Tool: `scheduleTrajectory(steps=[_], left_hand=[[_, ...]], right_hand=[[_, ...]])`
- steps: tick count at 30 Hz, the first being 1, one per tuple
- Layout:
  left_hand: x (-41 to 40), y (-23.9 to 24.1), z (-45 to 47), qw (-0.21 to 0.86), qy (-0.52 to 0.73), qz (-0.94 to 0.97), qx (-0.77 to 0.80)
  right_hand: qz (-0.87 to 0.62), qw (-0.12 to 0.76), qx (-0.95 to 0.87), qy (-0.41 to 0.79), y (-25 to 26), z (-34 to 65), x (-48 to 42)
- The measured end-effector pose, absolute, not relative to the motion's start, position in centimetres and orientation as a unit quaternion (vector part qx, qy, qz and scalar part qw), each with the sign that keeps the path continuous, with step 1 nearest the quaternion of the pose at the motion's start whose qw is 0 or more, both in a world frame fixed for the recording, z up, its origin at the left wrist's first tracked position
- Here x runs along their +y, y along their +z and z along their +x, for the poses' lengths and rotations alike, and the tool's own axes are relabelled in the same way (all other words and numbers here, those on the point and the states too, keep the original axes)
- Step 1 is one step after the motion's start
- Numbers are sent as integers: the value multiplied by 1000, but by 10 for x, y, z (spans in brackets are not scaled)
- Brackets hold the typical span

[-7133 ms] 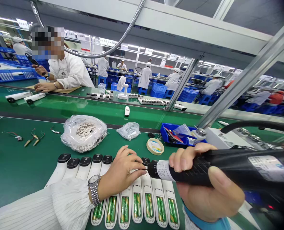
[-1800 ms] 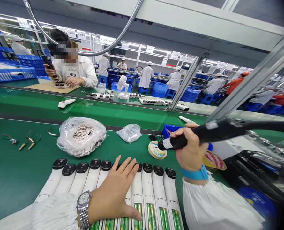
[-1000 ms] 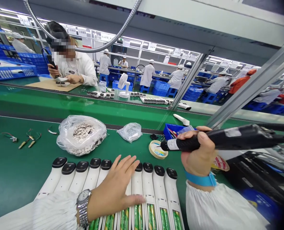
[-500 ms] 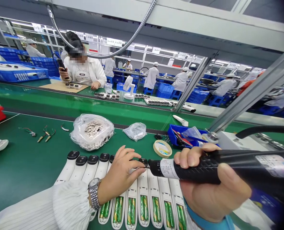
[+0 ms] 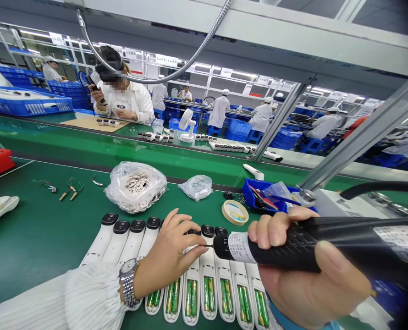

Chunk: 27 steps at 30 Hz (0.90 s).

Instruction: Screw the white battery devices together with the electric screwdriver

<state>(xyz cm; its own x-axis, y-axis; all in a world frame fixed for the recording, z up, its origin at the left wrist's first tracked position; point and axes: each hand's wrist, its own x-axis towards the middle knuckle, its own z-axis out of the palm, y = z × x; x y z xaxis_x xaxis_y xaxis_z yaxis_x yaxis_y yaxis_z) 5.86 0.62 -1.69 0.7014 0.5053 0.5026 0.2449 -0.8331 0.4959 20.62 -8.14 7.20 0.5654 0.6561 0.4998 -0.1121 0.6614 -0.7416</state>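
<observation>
My right hand is wrapped around a black electric screwdriver, held level and pointing left. Its thin bit reaches the left hand's fingertips. Thumb and index finger of my left hand pinch together at the bit's end; whatever lies between them is too small to make out. Under both hands, several white handheld devices with black heads lie side by side in a row. Green batteries show in the uncovered compartments of several. My left forearm and hand hide parts of the devices on the left.
Behind the row sit a bag of small metal parts, a bag of screws, a tape roll and a blue bin. Wired parts lie left. Across the bench, a co-worker holds a black tool. A metal post rises right.
The view has shifted slightly. The screwdriver bit now shows at my left fingertips, and the tool sits a little lower relative to the devices. The co-worker's free hand has risen from the bench.
</observation>
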Motion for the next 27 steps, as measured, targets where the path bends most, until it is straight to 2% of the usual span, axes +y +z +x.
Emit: scheduleTrajectory(steps=[15, 27], left_hand=[[1, -18, 58, 168, 326, 910, 193], [2, -21, 56, 191, 351, 898, 186]], right_hand=[[-340, 822, -381, 253, 75, 208, -90], [-341, 820, -373, 270, 76, 208, -88]])
